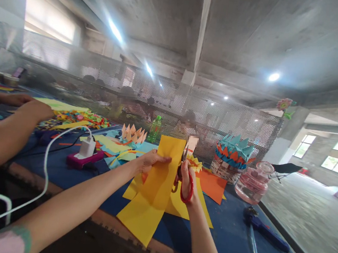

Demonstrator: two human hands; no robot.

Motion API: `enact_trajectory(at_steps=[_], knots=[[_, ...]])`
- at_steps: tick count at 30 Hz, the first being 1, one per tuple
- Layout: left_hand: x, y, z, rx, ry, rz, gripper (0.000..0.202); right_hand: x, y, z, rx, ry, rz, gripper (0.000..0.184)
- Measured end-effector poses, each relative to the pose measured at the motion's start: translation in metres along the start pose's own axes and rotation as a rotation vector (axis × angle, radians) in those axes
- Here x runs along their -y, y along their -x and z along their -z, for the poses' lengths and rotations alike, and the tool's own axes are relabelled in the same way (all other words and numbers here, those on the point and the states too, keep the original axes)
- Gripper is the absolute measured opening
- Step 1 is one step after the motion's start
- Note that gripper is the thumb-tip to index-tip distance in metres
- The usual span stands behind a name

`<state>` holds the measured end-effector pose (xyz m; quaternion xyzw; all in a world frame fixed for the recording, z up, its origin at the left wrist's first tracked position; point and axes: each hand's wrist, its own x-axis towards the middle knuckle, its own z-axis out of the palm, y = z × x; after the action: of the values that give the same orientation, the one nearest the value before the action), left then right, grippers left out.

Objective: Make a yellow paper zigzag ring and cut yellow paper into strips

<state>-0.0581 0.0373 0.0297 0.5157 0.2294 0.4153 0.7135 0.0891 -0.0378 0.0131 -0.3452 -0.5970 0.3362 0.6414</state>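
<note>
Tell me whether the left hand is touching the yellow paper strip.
Touching. The head view shows the left hand pinching the yellow paper strip at its left edge, fingers overlapping the sheet, while the right hand holds red-handled scissors.

Your left hand [149, 161] pinches the top left edge of a yellow paper sheet [155, 186], held upright over the blue worktop [230, 228]. Your right hand [186, 182] has its grip through the red-handled scissors [185, 177], whose blades meet the sheet's right edge. More yellow paper lies beneath. Far right stand a pink glass jar [253, 182] and a paper-crowned basket [231, 161]. At left, another person's arm [1, 138] rests near a white charger [87, 148].
</note>
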Motion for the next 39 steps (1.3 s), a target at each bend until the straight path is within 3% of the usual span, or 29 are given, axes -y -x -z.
enact_trajectory(at_steps=[13, 23, 30, 35, 39], knots=[[0.004, 0.002, -0.002, 0.088, -0.018, 0.047, 0.046, -0.005, -0.002, 0.006, -0.024, 0.066, 0.028, 0.037], [0.001, 0.003, -0.002, 0.062, -0.04, 0.052, 0.043, 0.001, -0.002, 0.003, -0.039, 0.074, -0.027, 0.037], [0.002, -0.002, 0.003, 0.075, -0.047, 0.027, 0.039, 0.006, -0.003, 0.001, -0.085, 0.129, -0.057, 0.022], [-0.01, -0.001, 0.006, 0.064, -0.096, 0.033, 0.038, 0.007, -0.002, 0.0, -0.087, 0.144, -0.097, 0.021], [-0.024, -0.001, 0.01, 0.009, -0.027, -0.054, 0.03, 0.005, -0.001, -0.001, -0.014, 0.198, -0.109, 0.022]])
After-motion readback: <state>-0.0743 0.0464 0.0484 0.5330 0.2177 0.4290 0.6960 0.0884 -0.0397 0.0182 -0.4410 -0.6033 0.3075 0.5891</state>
